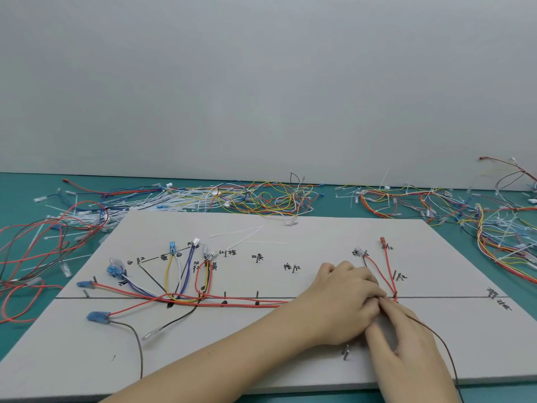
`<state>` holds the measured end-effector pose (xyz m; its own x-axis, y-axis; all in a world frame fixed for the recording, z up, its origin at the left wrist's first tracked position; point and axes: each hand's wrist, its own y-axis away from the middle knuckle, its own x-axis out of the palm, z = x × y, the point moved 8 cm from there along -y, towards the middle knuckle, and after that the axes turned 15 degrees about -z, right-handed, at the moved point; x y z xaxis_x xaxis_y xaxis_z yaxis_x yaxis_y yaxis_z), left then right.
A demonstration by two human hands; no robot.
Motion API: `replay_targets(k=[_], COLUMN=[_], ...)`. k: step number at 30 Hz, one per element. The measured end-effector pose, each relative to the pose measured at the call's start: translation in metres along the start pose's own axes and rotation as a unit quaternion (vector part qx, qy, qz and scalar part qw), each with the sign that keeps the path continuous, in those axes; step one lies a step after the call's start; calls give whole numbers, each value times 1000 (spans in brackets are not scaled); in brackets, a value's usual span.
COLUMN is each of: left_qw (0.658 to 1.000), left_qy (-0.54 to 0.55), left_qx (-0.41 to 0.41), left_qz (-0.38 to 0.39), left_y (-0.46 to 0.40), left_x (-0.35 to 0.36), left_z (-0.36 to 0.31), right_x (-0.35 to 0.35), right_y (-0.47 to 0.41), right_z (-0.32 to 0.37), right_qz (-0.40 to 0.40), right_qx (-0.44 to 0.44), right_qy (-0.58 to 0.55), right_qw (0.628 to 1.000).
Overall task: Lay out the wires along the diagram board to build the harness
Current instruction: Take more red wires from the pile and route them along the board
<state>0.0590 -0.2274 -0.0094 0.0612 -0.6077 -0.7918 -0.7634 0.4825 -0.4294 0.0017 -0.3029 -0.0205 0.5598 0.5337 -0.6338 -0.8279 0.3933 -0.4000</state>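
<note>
**Red wires gathered at the trunk line**

Red wires (232, 303) are running along the horizontal trunk line of the diagram board (290, 359), and I am holding them where that line meets the right-hand branch. My left hand (345, 303) is lying knuckles up with its fingers curled down over the bundle. My right hand (404, 341) is meeting it fingertip to fingertip, pinching at the same spot; whether it grips the red wires or the dark wire (444, 347) trailing over its back, I cannot tell. Two red leads are rising from this junction toward a red terminal (383, 241). Blue connectors (98, 317) are lying at the left end of the board. Loose wire bundles (261, 199) and white cable ties (238, 232) are lying on the green table (26, 184) behind.
</note>
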Motion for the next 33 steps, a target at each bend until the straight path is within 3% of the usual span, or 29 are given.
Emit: replay_targets(k=[9,13,21,29,33], left_qw=[999,998,973,963,965], left_qy=[14,47,153,168,164], left_qx=[1,-5,-162,-198,-188], left_qz=[-41,-46,-63,-72,-84], left_y=[-12,-24,-38,-36,-34], left_x=[0,1,8,19,20], left_z=[-5,-10,5,6,5], right_x=[-20,-24,-14,-17,-17], right_y=[-16,-36,-70,-88,-94], right_z=[-21,-30,-44,-44,-30], right_qz=[-50,-27,51,50,7], right_qx=[98,82,59,87,49], right_qy=[-37,11,174,143,131], right_qw=[993,996,982,985,990])
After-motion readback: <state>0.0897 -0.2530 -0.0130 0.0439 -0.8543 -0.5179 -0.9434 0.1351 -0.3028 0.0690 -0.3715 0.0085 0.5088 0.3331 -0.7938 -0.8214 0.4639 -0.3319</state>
